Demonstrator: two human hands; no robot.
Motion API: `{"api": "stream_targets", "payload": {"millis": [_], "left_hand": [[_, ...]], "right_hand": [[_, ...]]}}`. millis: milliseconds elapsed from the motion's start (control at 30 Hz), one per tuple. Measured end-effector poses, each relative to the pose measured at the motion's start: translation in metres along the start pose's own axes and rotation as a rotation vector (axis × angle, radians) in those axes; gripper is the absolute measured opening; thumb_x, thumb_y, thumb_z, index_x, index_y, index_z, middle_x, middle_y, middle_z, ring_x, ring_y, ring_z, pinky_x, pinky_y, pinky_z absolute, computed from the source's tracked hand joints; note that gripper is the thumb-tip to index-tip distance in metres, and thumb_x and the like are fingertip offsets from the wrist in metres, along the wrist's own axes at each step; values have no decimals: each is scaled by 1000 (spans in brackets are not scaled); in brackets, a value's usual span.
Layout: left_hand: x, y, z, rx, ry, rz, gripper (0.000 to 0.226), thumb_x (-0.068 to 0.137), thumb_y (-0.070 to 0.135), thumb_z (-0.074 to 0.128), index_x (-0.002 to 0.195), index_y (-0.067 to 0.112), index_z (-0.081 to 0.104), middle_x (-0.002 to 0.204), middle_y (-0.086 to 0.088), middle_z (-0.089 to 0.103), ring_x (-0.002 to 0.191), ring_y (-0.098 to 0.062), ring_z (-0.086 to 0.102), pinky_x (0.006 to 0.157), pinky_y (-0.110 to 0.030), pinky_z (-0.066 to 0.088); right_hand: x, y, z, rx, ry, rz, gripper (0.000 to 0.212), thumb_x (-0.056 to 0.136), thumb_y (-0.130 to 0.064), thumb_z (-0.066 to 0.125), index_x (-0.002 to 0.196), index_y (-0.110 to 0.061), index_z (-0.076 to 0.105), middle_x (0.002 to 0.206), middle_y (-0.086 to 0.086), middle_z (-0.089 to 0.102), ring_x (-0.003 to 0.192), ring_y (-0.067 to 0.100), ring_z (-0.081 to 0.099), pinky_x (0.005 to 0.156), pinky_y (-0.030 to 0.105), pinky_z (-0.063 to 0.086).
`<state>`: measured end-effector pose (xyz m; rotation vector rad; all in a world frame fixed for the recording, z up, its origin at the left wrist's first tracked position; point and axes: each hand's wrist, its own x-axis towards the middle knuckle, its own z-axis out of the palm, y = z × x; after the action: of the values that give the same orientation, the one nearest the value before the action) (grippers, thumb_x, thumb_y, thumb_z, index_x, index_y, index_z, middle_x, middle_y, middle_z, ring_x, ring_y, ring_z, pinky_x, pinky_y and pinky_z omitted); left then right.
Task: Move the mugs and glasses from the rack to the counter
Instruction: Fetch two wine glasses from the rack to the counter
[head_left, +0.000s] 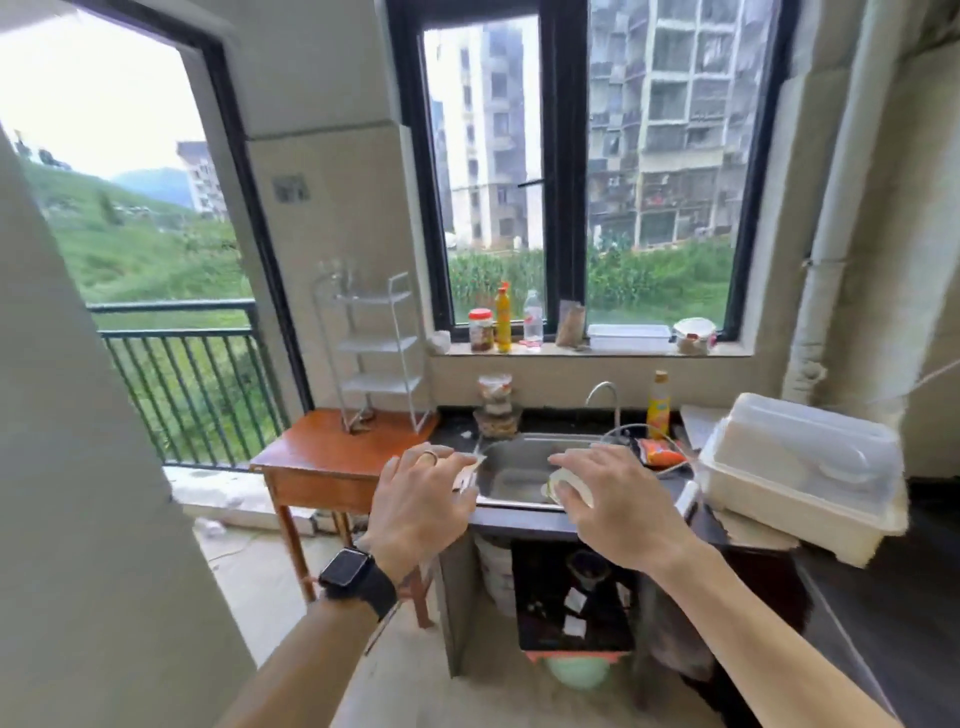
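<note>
My right hand (608, 499) reaches over the sink's front edge and lies on top of a white mug (571, 486), fingers spread over it and thumb hidden beneath. Stretched out beside it, my left hand (421, 499) wears a ring and a black watch. A pale, partly see-through thing (467, 475) shows just under its fingertips; whether the hand holds it is unclear. Against the wall at left, a white wire rack (374, 343) stands on a small wooden table (322, 457), with clear glasses (332, 270) on its top shelf. The dark counter (524, 522) surrounds the sink.
A steel sink (514, 467) with a tap sits in the counter. A white lidded dish box (800, 467) fills the counter's right end. Bottles and jars line the window sill and the back of the counter. An open balcony door is at left.
</note>
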<state>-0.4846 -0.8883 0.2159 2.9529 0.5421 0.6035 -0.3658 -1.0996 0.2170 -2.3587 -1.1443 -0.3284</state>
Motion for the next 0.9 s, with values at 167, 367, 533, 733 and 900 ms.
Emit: {"api": "stream_targets", "payload": {"millis": [167,367,533,733,900], "left_hand": [[36,-127,-29,43,53,-94,45,92,53,49,135,41,51,144,6,51,137,-17,39,113,-41,30],[79,-230,-54,53,53,-175,49,93,53,46,140,37,48,142,4,52,136,-20,40,115,-47,31],[126,-293,-56,99,58,-195,46,94,52,46,138,39,48,142,3,53,135,-20,42,114,-44,30],[212,-368,-45,123,64,-220,47,94,52,42,138,39,48,142,6,51,133,-18,43,112,-44,33],[295,-427,-34,84,61,-275,46,94,52,42,138,40,47,144,9,49,132,-17,45,106,-42,41]], "right_hand": [[93,-79,58,30,-14,-58,41,99,-41,48,139,-33,55,140,-13,58,139,13,36,114,32,32],[186,-140,103,56,-25,-125,40,100,-42,46,138,-33,54,139,-12,59,139,14,37,112,37,35],[262,-159,137,61,-17,-157,40,100,-43,45,138,-34,53,139,-13,58,141,14,36,112,38,35],[377,-160,182,85,20,-209,43,99,-43,47,141,-32,51,141,-10,58,140,14,37,111,41,38],[488,-157,223,78,7,-243,44,99,-42,47,141,-30,51,139,-5,59,136,17,41,110,38,38]]}}
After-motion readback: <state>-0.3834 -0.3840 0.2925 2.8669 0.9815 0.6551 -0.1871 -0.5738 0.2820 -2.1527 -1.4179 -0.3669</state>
